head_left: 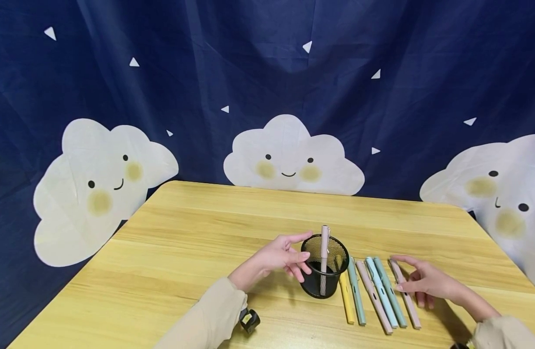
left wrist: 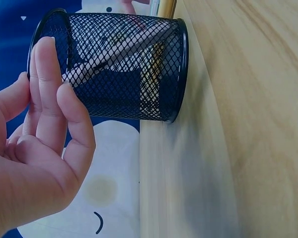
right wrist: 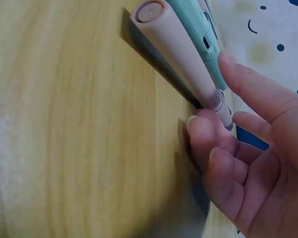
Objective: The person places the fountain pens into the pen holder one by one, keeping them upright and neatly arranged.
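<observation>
A black mesh pen holder (head_left: 313, 285) stands upright on the table with one pale pink pen (head_left: 325, 242) leaning inside. My left hand (head_left: 281, 256) holds the holder at its left side, index finger along the far rim and thumb at the near side. Right of the holder lies a row of several pens: a yellow pen (head_left: 347, 303), green ones, a light blue pen (head_left: 382, 293) and pink ones. Over the rightmost pink pen (head_left: 409, 305) is my right hand (head_left: 430, 281), thumb and index finger spread apart. In the right wrist view a fingertip meets this pen's side; no firm grip shows.
The wooden table (head_left: 184, 232) reaches back to a dark blue curtain (head_left: 258, 63) printed with smiling clouds and white triangles. A black wrist device (head_left: 249, 320) sits at the left sleeve (head_left: 215, 310).
</observation>
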Available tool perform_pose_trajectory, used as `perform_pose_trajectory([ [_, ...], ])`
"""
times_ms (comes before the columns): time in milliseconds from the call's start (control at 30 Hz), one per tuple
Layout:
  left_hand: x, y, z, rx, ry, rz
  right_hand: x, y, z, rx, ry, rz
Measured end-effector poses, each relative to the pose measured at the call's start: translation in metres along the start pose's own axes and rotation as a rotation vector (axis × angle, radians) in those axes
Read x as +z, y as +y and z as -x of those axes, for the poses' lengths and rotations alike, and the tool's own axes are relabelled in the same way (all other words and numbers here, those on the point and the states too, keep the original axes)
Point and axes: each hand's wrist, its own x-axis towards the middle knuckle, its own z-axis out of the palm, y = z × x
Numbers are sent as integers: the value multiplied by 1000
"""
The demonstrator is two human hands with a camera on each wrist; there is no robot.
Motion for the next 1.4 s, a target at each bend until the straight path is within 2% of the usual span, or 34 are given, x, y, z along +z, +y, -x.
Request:
perform_pose_trajectory([
  [167, 0, 0, -1, 2, -4, 1, -1, -1, -2, 43, -46, -65],
  [467, 0, -1, -1, 3, -4, -1, -1, -4, -5, 168, -5, -52],
  [967, 0, 0, -1, 4, -7, -6, 0, -4, -6, 188, -17, -132],
  [1400, 0, 0, 0, 2, 5, -3, 0, -5, -5, 176, -22, -130],
])
